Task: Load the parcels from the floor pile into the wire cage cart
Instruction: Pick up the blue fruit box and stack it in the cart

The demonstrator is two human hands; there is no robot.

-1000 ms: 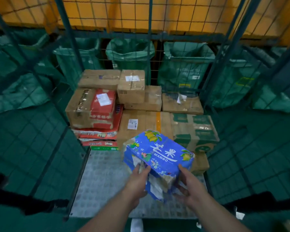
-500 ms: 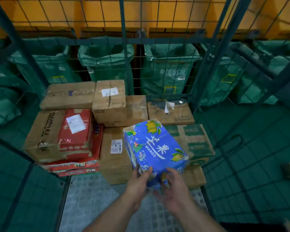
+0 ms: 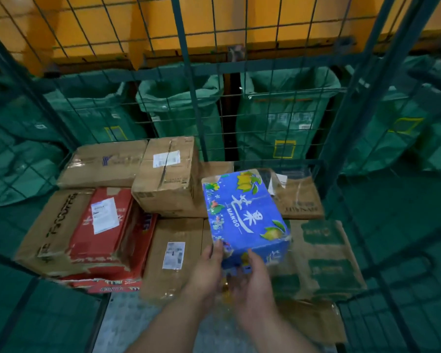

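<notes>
A blue mango box (image 3: 245, 215) is held tilted above the stacked parcels inside the green wire cage cart (image 3: 189, 103). My left hand (image 3: 209, 266) grips its near left corner and my right hand (image 3: 252, 284) holds its near end from below. Under and around it lie brown cardboard boxes: a labelled one (image 3: 173, 253) just left of my hands, a green-printed one (image 3: 326, 261) to the right, and a taller taped one (image 3: 166, 177) behind. A red box (image 3: 105, 225) rests on a brown carton (image 3: 51, 228) at the left.
The cart's grey metal floor (image 3: 122, 327) shows at the near left, in front of the stack. Green mail sacks (image 3: 285, 118) hang behind the cage's back mesh, below a yellow wall. Wire panels close in the left and right sides.
Both hands have carried the blue mango box forward and higher, from above the cart floor to over the stacked cartons. The view has moved closer to the cage.
</notes>
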